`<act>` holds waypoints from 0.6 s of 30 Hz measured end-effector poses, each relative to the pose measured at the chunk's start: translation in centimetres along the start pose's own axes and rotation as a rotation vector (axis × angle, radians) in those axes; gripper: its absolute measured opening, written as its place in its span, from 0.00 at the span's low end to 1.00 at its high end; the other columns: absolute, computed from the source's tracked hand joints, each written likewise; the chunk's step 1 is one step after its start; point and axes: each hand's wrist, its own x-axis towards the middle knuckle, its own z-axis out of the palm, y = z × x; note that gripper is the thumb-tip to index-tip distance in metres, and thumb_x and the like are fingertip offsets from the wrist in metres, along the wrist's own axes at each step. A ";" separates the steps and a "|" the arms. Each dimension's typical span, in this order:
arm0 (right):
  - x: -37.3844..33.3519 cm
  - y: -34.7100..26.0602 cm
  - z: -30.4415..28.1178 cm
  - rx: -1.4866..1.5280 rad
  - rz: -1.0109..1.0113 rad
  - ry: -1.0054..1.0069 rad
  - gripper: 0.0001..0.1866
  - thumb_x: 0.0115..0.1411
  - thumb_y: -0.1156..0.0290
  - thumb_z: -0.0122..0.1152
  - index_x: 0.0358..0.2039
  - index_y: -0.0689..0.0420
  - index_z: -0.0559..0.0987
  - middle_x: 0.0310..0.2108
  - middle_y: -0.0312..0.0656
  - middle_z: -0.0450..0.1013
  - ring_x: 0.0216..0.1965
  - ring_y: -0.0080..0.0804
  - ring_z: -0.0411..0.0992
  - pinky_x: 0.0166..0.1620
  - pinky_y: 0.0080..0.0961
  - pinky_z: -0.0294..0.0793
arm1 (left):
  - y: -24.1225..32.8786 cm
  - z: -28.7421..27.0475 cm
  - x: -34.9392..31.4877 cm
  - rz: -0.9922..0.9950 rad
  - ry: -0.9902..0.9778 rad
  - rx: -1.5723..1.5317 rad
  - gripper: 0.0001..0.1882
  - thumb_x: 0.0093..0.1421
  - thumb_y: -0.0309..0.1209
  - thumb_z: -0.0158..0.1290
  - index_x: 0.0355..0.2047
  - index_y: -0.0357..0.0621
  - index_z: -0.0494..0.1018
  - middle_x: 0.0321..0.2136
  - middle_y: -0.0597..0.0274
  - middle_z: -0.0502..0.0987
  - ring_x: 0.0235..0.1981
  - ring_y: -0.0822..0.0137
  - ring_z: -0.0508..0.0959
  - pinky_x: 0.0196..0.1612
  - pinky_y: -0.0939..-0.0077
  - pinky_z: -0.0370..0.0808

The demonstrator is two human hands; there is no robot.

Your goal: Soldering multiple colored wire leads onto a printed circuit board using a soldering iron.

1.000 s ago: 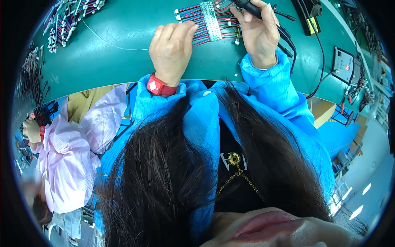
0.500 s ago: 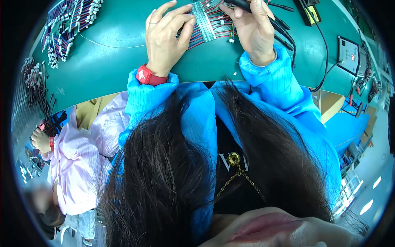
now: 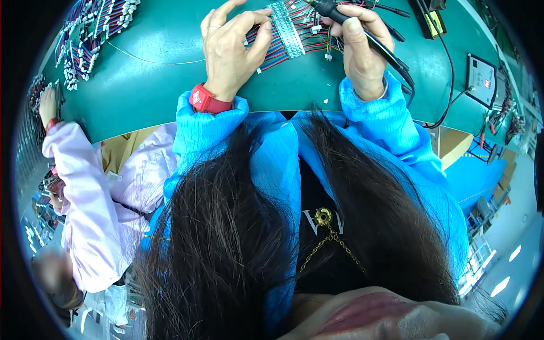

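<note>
Board panel: the pale green, narrow panel point(image 3: 288, 31) lies flat, slightly slanted, at the upper middle of the frame, with wires out to both sides.
Panel's handling: probably light, thin and fairly stiff; its joints look easily strained, so it is best steadied by the bare long edges or the near end, pressed lightly against the counter point(image 3: 153, 93).
Wires: the thin red, blue and black leads point(image 3: 274, 55) look soft and springy, likely to drag the panel askew if tugged; gather them loosely, away from the joints.
White connectors: small plastic ends, one point(image 3: 328, 56) just right of the panel; likely light, best taken by the housing.
Left hand: the hand point(image 3: 235, 51) is by the panel's left edge, thumb and index bent toward each other; I cannot tell whether these fingers pinch anything.
Pale strand: a thin line point(image 3: 153, 61) runs from the upper left toward that hand.
Right hand: the fingers of this hand point(image 3: 365, 54) are wrapped around the black soldering iron point(image 3: 330, 10), upper middle.
Iron's handling: probably light, with a trailing cord that may pull; the grip is the place to hold, the tip likely hot.
Wire bundle: a heap point(image 3: 93, 42) at the upper left.
Control box: a grey unit point(image 3: 480, 82) at the right.
</note>
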 end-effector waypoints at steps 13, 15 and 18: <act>-3.8 -5.5 -0.3 -0.592 -0.250 -0.045 0.04 0.53 0.80 0.58 0.29 0.64 0.79 0.23 0.45 0.75 0.21 0.28 0.66 0.26 0.21 0.66 | 0.8 -3.2 0.5 -0.047 -0.421 0.635 0.02 0.56 0.33 0.58 0.29 0.52 0.79 0.36 0.80 0.84 0.49 0.67 0.74 0.58 0.61 0.61; -4.4 -5.5 0.3 -0.669 -0.244 -0.094 0.03 0.51 0.81 0.60 0.28 0.64 0.78 0.22 0.45 0.75 0.20 0.29 0.66 0.26 0.21 0.66 | 1.2 -3.6 0.6 0.008 -0.421 0.618 0.03 0.56 0.33 0.57 0.29 0.51 0.79 0.36 0.82 0.84 0.47 0.68 0.73 0.57 0.62 0.60; -4.8 -5.2 0.9 -0.714 -0.221 -0.106 0.03 0.49 0.81 0.61 0.27 0.64 0.79 0.22 0.44 0.75 0.20 0.29 0.66 0.26 0.21 0.66 | 3.0 -3.6 0.6 -0.051 -0.432 0.625 0.03 0.56 0.32 0.57 0.29 0.51 0.78 0.36 0.81 0.84 0.46 0.68 0.74 0.55 0.63 0.61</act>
